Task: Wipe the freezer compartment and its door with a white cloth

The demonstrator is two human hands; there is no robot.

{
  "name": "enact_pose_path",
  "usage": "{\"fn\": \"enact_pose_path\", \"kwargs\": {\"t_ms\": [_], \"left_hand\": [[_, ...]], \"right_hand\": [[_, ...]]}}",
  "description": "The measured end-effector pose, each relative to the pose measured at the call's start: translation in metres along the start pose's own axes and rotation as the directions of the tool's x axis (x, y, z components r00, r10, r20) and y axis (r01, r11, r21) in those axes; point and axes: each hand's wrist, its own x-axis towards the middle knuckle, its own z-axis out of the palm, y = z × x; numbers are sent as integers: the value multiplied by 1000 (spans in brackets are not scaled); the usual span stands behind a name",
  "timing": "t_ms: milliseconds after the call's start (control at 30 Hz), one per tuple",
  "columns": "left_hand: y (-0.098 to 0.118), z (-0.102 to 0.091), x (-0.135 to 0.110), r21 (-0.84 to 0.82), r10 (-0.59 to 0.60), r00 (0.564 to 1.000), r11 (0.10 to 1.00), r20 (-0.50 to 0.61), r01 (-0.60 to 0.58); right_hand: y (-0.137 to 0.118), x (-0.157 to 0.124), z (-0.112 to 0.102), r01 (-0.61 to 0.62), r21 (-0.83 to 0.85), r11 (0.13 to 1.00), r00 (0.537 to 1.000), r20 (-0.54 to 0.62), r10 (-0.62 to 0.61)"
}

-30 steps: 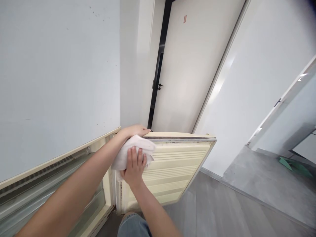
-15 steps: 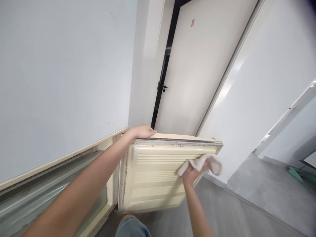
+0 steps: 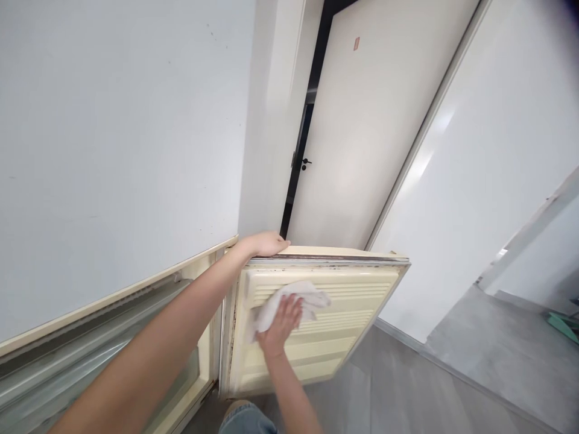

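A cream refrigerator door hangs swung out from its cabinet, its ribbed inner panel facing me and dark grime along the seal. My left hand is closed over the door's top edge near the hinge side, the fingers mostly out of sight behind it. Against the panel's upper left part, my right hand holds a whitish cloth under its fingers and palm. The cloth is bunched and spreads out past the fingertips on both sides.
On the left is the cabinet opening with a clear drawer or shelf front. A white room door stands ajar behind. My knee is below the refrigerator door, above grey flooring. A green object lies far right.
My right hand has carried the cloth leftward across the panel, from its right edge to the upper left. The left hand keeps its place on the door; the view has shifted slightly.
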Motion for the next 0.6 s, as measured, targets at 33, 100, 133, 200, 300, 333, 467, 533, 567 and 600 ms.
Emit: {"fn": "enact_pose_path", "kwargs": {"t_ms": [33,100,133,200,300,333,467,533,567,600], "left_hand": [[0,0,0,3,1,1000,1000,0,-1],[0,0,0,4,-2,1000,1000,1,2],[0,0,0,3,-4,1000,1000,2,4],[0,0,0,2,-8,1000,1000,4,8],[1,-1,0,4,-9,1000,1000,3,9],[1,-1,-1,4,-10,1000,1000,1,10],[1,-1,-2,-3,-16,1000,1000,4,16],[1,-1,-2,-1,-16,1000,1000,8,16],[1,-1,-2,1,-14,1000,1000,11,14],[1,-1,-2,3,-12,1000,1000,13,12]], "right_hand": [[-16,-8,4,61,31,998,998,25,-62],[-38,-21,8,161,96,982,984,64,-167],[-42,-25,9,192,128,973,975,91,-204],[-37,-33,9,234,187,954,950,163,-265],[3,-42,5,221,168,961,938,234,-257],[23,-43,2,190,117,975,951,226,-213],[111,-32,-14,-115,-38,993,991,62,117],[153,-19,-26,-331,0,944,941,-72,330],[172,-11,-31,-440,28,898,890,-123,440],[189,-4,-37,-502,41,864,853,-144,503]]}}
